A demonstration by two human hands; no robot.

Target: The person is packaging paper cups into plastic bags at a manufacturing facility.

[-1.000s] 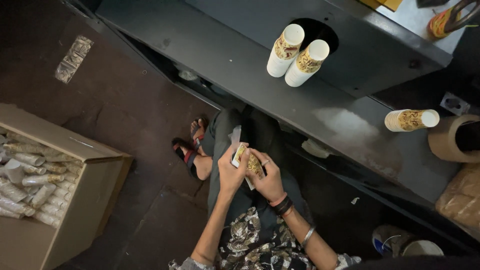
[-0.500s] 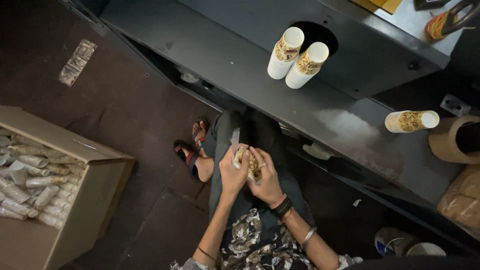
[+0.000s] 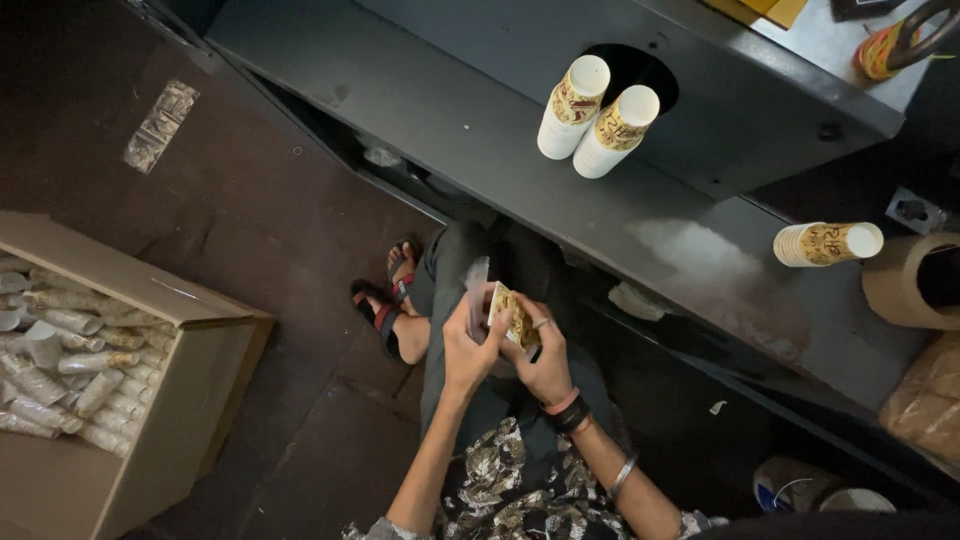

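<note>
At frame centre, left hand and right hand together clasp 1 patterned paper cup over the lap.

Worn items, head view.
Right hand: ring on one finger, pink band plus black band at wrist, metal bangle on forearm. Left hand: bare. Dark patterned garment, dark trousers, red-strapped sandals.

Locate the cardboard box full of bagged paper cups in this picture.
In the head view, the cardboard box stands open on the dark floor at the lower left, left of the person's sandalled feet and away from both hands.
</note>
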